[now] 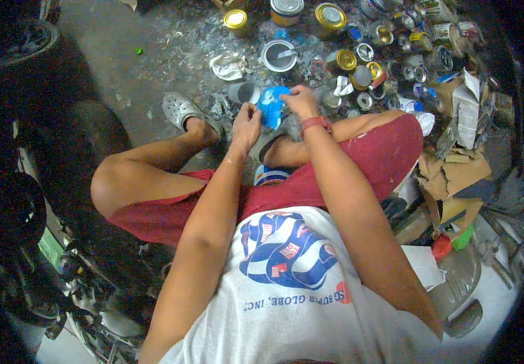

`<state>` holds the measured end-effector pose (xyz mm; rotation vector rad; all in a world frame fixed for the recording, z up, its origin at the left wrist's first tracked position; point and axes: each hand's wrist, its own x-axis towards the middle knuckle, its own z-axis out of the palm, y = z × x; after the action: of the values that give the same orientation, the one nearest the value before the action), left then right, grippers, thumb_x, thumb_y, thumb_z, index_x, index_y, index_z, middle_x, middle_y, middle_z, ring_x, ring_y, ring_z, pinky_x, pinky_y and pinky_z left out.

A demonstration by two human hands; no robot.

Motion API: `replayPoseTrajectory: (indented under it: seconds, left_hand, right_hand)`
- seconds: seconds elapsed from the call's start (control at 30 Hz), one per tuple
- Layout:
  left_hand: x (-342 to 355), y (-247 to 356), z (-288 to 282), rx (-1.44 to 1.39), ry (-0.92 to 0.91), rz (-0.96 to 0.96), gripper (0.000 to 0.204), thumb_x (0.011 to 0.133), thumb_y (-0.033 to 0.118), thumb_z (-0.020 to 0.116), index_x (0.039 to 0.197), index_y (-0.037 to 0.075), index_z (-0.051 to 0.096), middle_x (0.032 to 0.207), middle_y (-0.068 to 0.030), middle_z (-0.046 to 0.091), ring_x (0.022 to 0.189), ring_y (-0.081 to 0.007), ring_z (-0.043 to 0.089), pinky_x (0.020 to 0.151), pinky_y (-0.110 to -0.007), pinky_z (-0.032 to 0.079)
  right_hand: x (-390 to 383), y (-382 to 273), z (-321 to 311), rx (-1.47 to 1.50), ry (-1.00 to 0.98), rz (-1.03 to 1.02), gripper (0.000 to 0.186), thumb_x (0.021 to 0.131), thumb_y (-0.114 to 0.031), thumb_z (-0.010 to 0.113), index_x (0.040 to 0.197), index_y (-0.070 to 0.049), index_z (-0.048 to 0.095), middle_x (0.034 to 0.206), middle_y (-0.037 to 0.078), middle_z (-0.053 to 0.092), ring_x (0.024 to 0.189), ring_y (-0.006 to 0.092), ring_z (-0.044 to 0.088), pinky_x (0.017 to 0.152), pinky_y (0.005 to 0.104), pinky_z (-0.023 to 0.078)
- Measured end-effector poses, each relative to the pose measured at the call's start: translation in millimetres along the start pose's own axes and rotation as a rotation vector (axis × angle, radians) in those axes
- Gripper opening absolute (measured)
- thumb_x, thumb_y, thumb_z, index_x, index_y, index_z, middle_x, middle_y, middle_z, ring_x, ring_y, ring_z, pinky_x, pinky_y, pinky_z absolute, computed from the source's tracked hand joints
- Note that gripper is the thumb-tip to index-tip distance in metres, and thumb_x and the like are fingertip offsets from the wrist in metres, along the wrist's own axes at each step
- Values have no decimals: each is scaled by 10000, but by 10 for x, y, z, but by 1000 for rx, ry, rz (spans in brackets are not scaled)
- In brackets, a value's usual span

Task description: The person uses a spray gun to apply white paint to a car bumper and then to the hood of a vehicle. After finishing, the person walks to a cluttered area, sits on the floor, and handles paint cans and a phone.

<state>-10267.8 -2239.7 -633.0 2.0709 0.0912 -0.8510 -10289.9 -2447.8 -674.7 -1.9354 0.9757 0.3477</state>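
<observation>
Out in front of my knees, a bright blue flat piece (270, 110) with a pale smear on it is held up between both hands. My left hand (247, 126) pinches its left edge, fingers closed. On the upper right edge, my right hand (302, 101) grips it with thumb and fingers together. Whether the piece is plastic, cloth or paper I cannot tell. A grey cup (243, 93) stands just beyond the left hand, partly behind the blue piece. Farther off is an open can (279, 56) of grey paint with a flat stick lying across it.
Several paint cans (330, 16) and small tins (345, 59) crowd the far right floor. A crumpled white rag (228, 65) lies left of the open can. Torn cardboard (459, 173) is piled at the right. A tyre (25, 45) stands far left.
</observation>
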Motion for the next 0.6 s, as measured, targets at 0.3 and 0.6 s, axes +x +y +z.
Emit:
replayPoseTrajectory:
  seconds: [0.3,0.6]
  left_hand:
    - [150,-593,-226,-195,360,49,281,1063,289,592,1152,31,656,1022,-90,689,940,-217,633,886,-367,509]
    - [52,-397,-137,154,353,73,312,1084,283,547,1279,39,562,1054,-250,709,1019,-456,698,927,-529,519]
  right_hand:
    - [-24,180,685,-370,-285,36,501,786,-484,814,1011,-36,844,1090,225,806,1045,392,776,963,459,600]
    - [2,360,1035,340,73,269,352,762,-246,910,1022,-33,808,1043,150,813,1008,304,766,943,417,583]
